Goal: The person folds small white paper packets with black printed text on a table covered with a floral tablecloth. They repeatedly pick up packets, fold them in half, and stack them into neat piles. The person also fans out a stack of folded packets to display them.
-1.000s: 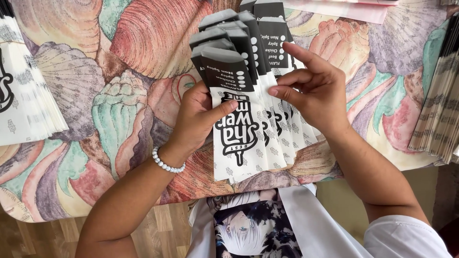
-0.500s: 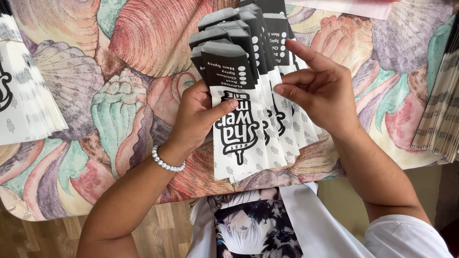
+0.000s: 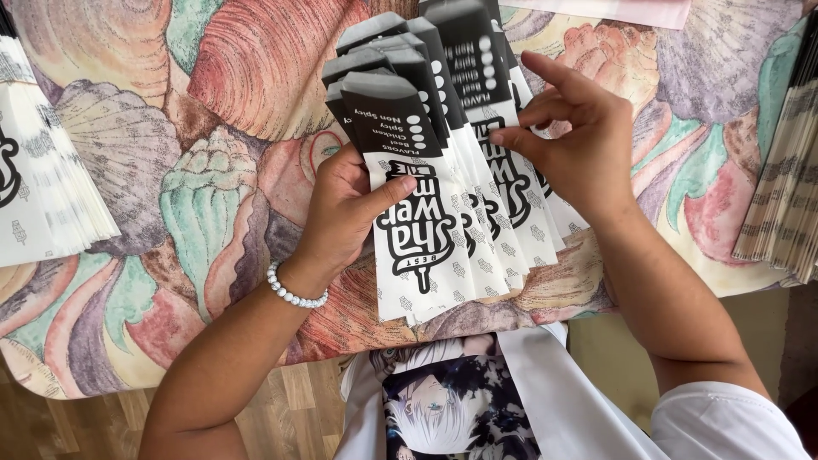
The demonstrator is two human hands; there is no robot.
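Note:
A fanned stack of long white paper sleeves [image 3: 443, 247] with black printed ends lies on a table covered by a seashell-patterned cloth [image 3: 230, 77]. My left hand [image 3: 345, 209] grips the stack's left side, thumb pressed on the top sleeve. A white bead bracelet [image 3: 292, 292] circles that wrist. My right hand [image 3: 571, 140] rests on the right side of the fan, thumb and forefinger pinching one sleeve's edge near its black end.
Another pile of white printed sleeves [image 3: 43, 187] lies at the left edge. A thick fanned stack [image 3: 784, 179] sits at the right edge. The cloth's front hem hangs over a wooden floor [image 3: 281, 409]. My white top with a dark printed picture [image 3: 452, 400] shows below.
Both hands and the fan have stayed in place. My right fingers shifted slightly along the sleeves, pinching a sleeve edge.

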